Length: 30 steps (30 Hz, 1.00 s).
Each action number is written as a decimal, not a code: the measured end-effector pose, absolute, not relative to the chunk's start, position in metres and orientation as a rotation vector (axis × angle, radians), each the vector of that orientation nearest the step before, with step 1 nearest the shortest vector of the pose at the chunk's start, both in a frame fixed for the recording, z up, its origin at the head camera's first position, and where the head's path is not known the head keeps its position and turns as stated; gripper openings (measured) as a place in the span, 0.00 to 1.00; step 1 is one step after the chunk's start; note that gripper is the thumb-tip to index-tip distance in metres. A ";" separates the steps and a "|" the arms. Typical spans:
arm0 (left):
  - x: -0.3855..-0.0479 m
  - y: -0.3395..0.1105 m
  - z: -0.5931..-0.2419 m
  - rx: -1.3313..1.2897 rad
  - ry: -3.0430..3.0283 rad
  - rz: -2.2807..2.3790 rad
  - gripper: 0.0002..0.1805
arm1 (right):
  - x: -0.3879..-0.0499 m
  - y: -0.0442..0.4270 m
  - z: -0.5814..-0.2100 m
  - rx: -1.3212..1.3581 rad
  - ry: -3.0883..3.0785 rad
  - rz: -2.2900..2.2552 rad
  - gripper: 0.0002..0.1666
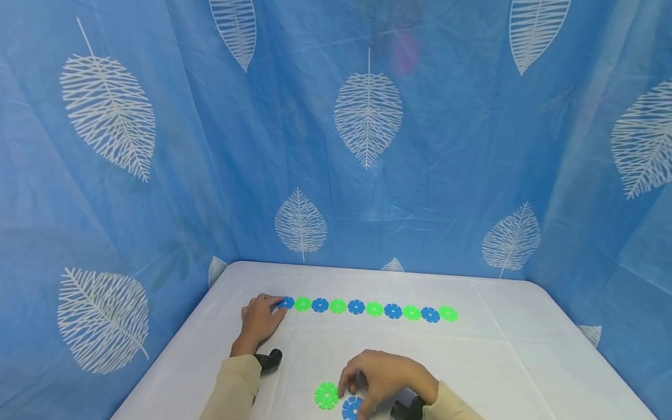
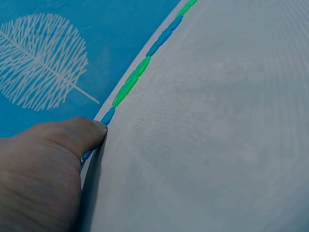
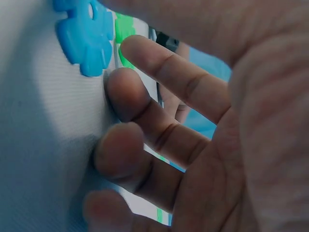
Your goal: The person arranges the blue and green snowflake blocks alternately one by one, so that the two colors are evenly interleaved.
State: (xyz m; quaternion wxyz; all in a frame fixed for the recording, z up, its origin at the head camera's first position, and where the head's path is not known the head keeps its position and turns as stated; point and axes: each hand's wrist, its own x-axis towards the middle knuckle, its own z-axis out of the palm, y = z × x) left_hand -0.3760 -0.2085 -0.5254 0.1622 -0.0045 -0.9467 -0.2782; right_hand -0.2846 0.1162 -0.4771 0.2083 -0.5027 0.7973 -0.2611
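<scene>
On the white table lies a row of flat, notched plastic snowflake discs, alternating blue and green. My left hand (image 1: 259, 319) is at the row's left end, thumb and index finger pinching the blue end disc (image 1: 287, 303). In the left wrist view the thumb (image 2: 91, 133) covers part of that disc. Closer to me, my right hand (image 1: 385, 373) hovers low with spread, loosely bent fingers. Its thumb is at the edge of a loose blue disc (image 3: 89, 41), and the index fingertip is beside a loose green disc (image 1: 326, 396). Nothing appears gripped there.
The row continues rightward to a green disc (image 1: 448, 314) at its far end. A white cloth covers the table (image 1: 525, 361). Blue curtains (image 1: 446, 146) with white leaf prints hang behind and at both sides. Black wrist devices (image 1: 270, 360) sit at the cuffs.
</scene>
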 end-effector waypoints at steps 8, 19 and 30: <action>-0.378 -0.209 -0.526 -0.015 -2.697 -0.790 0.22 | -0.284 0.115 -0.479 -1.431 2.253 -0.652 0.21; -0.377 -0.209 -0.525 -0.014 -2.704 -0.802 0.22 | -0.283 0.115 -0.479 -1.442 2.262 -0.610 0.21; -0.378 -0.210 -0.526 -0.009 -2.713 -0.793 0.22 | -0.283 0.115 -0.481 -1.492 2.278 -0.580 0.20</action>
